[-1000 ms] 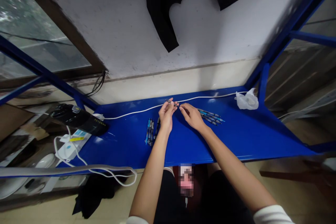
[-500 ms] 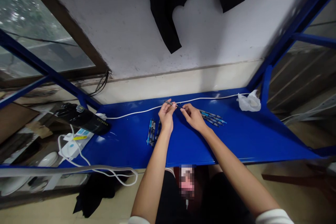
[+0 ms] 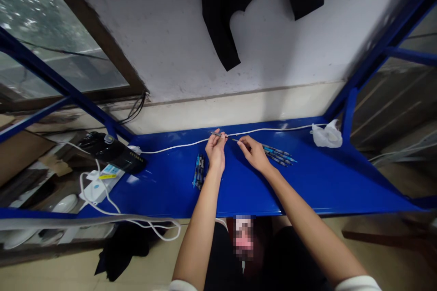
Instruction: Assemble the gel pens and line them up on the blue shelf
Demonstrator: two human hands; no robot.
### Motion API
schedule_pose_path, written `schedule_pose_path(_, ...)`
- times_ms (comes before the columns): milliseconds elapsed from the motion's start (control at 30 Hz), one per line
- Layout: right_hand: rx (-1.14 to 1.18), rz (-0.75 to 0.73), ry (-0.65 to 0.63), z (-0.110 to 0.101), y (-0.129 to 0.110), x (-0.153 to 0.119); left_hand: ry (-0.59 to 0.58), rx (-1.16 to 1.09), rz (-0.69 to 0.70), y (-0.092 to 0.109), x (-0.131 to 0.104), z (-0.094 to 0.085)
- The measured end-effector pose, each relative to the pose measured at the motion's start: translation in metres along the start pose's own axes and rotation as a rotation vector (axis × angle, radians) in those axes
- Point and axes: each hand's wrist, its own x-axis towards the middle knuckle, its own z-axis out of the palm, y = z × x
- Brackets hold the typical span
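My left hand (image 3: 215, 150) is closed around a slim pen (image 3: 232, 138), its tip end poking out past the fingers towards the upper left. My right hand (image 3: 253, 151) pinches the pen's other end, and a thin dark stretch of it spans the gap between both hands. Whether this thin stretch is the barrel or a refill is too small to tell. Beside my left wrist lies a group of blue and black pens (image 3: 198, 170), partly hidden by the forearm. Several more blue and dark pens (image 3: 280, 157) lie just right of my right hand.
The blue tabletop (image 3: 324, 182) carries a white cable (image 3: 170, 147) along its back. A crumpled white plastic bag (image 3: 327, 135) sits at the back right. On the left are a black bottle (image 3: 116, 152) lying tilted and a white power strip (image 3: 100, 186). Blue frame posts flank the table.
My hands have drawn slightly apart, with a longer thin stretch of the pen showing between them. The whole view has shifted a little; the pens on the table lie as before.
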Motion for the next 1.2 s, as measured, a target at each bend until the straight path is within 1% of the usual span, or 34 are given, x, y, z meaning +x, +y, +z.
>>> schedule_pose_path(100,0.008,-0.011,-0.009,0.000,0.000,0.000,-0.041,0.025,-0.024,-0.002,-0.002,0.001)
schedule_pose_path(233,0.014,-0.016,-0.025,0.002,0.002,0.000,-0.132,0.113,-0.029,-0.007,-0.006,0.004)
schedule_pose_path(333,0.056,0.001,-0.032,0.003,0.005,0.000,-0.210,0.192,-0.029,-0.011,-0.010,0.007)
schedule_pose_path(433,0.085,0.031,-0.014,0.004,0.008,-0.001,-0.256,0.245,-0.037,-0.013,-0.013,0.009)
schedule_pose_path(567,0.064,0.043,0.007,0.005,0.011,-0.001,-0.257,0.260,-0.057,-0.011,-0.014,0.010)
schedule_pose_path(833,0.087,0.035,-0.006,0.004,0.011,-0.001,-0.260,0.268,-0.059,-0.013,-0.013,0.010)
schedule_pose_path(1067,0.081,-0.067,-0.011,0.002,0.008,0.001,-0.280,0.307,-0.069,-0.011,-0.014,0.010)
schedule_pose_path(1200,0.074,-0.041,0.002,0.002,0.007,0.001,-0.271,0.316,-0.049,-0.010,-0.015,0.010)
